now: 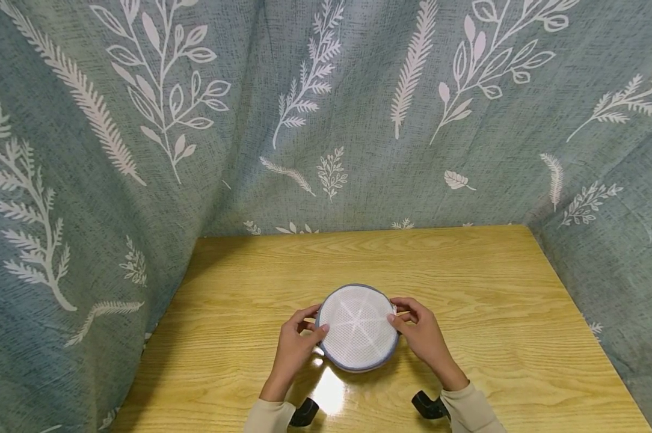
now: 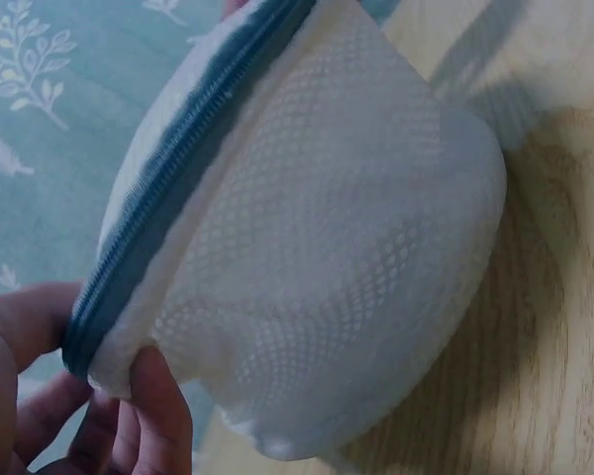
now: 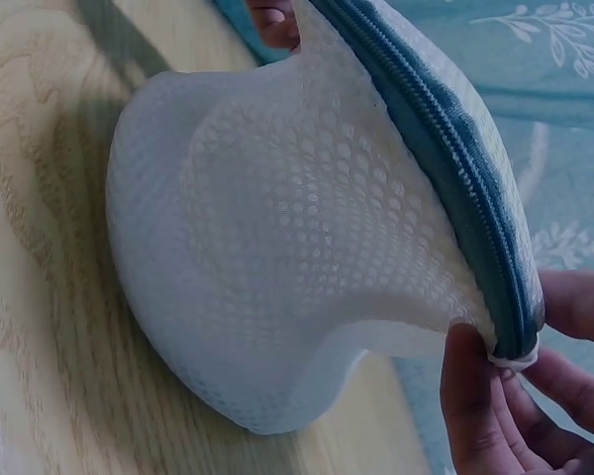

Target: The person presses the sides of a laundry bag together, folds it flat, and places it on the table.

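A round white mesh laundry bag [image 1: 356, 328] with a blue zipper band around its edge is held over the table, its flat ribbed face turned up in the head view. My left hand [image 1: 295, 346] pinches its left edge between thumb and fingers. At the opposite edge my right hand [image 1: 424, 338] pinches the rim, beside a small white tag. Both wrist views show the soft mesh body [image 2: 346, 228] bulging below the zipper [image 3: 445, 139], with a dent in its side. The zipper runs shut along the stretch that shows.
The wooden table [image 1: 239, 282] reaches back to a grey-green curtain [image 1: 358, 120] with white leaf patterns, which also hangs along both sides. Black wrist mounts [image 1: 304, 412] show near the sleeves. A bright light reflection lies on the wood below the bag.
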A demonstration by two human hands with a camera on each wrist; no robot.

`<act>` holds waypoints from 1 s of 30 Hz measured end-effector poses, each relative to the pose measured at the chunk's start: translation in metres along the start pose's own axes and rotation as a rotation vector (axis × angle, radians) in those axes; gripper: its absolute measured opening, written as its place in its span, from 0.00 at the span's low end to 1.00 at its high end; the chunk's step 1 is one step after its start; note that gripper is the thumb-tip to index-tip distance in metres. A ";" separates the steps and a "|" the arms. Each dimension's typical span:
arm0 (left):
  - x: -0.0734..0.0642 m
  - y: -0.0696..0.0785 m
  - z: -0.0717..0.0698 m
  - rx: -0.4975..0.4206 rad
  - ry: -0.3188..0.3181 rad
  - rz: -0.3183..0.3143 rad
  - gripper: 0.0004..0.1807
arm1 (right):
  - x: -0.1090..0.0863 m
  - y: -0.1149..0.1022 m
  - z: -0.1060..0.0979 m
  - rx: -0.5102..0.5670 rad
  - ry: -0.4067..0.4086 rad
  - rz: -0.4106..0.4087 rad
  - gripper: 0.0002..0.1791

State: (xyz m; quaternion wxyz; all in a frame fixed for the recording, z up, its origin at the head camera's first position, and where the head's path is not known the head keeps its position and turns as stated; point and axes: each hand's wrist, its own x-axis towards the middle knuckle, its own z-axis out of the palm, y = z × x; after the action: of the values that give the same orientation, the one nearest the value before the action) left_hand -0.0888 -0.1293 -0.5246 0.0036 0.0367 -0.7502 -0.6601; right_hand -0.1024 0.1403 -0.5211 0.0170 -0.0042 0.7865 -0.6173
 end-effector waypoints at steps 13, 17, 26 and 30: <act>0.001 -0.006 0.002 0.025 0.004 -0.039 0.25 | 0.002 0.008 0.005 -0.001 0.009 0.033 0.17; 0.002 -0.009 0.002 0.025 -0.001 -0.036 0.25 | 0.004 0.011 0.007 -0.021 0.016 0.042 0.16; 0.003 -0.012 0.003 0.034 0.009 -0.031 0.24 | 0.006 0.017 0.009 -0.041 0.018 0.063 0.16; 0.004 -0.015 0.005 0.056 0.027 -0.022 0.23 | 0.006 0.019 0.010 -0.025 0.018 0.072 0.16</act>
State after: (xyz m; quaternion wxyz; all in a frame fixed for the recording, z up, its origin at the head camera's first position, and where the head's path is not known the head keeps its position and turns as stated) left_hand -0.0925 -0.1263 -0.5404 0.0055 0.0540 -0.7679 -0.6383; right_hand -0.1081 0.1353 -0.5418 0.0323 0.0294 0.7938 -0.6066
